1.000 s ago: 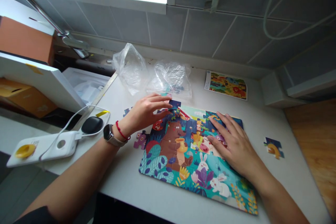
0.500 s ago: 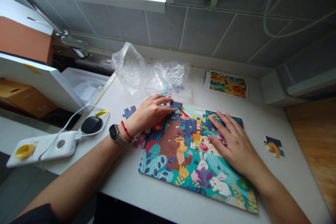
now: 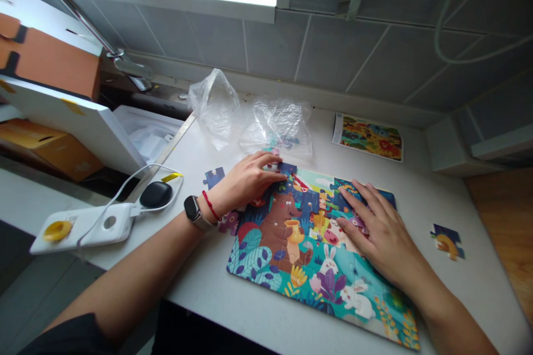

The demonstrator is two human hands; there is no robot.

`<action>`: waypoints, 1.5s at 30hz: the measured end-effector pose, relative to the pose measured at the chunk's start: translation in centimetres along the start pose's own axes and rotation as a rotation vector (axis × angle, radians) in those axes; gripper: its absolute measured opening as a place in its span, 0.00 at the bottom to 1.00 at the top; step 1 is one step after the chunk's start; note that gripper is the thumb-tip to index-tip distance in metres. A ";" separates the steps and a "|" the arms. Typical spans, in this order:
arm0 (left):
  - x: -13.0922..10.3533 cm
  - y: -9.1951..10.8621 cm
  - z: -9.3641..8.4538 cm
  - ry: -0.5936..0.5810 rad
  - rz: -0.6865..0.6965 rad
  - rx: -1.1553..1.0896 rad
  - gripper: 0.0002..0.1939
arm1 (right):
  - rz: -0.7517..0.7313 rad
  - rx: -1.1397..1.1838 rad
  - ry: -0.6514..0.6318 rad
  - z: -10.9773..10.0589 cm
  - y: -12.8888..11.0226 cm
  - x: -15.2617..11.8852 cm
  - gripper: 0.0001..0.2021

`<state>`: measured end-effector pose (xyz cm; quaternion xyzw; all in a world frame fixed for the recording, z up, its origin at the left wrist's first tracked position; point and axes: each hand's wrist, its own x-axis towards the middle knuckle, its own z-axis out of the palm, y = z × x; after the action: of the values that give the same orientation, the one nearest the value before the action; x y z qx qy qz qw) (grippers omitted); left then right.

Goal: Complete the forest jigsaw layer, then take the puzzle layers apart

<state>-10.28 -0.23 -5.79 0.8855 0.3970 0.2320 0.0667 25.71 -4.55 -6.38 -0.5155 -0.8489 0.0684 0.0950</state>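
Observation:
A colourful jigsaw puzzle (image 3: 287, 252) with a bear, rabbits and plants lies on the white counter, mostly assembled. At its upper left edge, my left hand (image 3: 254, 177) has thumb and forefinger closed on a dark blue puzzle piece (image 3: 287, 168). My right hand (image 3: 378, 227) rests palm down on the puzzle's right side, fingers stretched out, covering part of the picture. Left of the puzzle, near my left wrist, are a loose blue piece (image 3: 214, 177) and a purple flowered piece (image 3: 229, 223), partly hidden.
Another loose piece (image 3: 447, 242) lies to the right. Behind the puzzle are a crumpled clear plastic bag (image 3: 281, 122) and a picture card (image 3: 368, 137). A power strip (image 3: 89, 228) with a black round plug (image 3: 156, 195) sits left, beside boxes (image 3: 54, 61) and a metal faucet (image 3: 137, 75).
The camera view has shifted slightly, so everything appears a little farther right. Both hands keep nearly the same places on the puzzle.

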 end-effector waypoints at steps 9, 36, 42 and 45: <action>-0.4 0.4 0.0 -0.098 -0.046 -0.024 0.23 | -0.016 -0.011 0.010 -0.1 0.1 0.1 0.29; -0.1 1.0 -5.8 0.458 -0.314 -0.415 0.18 | -0.287 0.297 -0.019 -2.0 -2.4 0.9 0.18; -4.2 3.1 -9.1 0.391 -0.463 -0.375 0.31 | -0.272 0.261 -0.068 -2.1 -2.7 1.1 0.17; -8.0 2.1 -7.5 0.194 -0.421 -0.165 0.45 | -0.267 0.261 -0.076 -2.1 -2.6 1.0 0.17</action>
<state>-16.93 -8.02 -1.35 0.7484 0.5571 0.3284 0.1473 23.55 -4.79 -3.66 -0.3788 -0.8965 0.1843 0.1372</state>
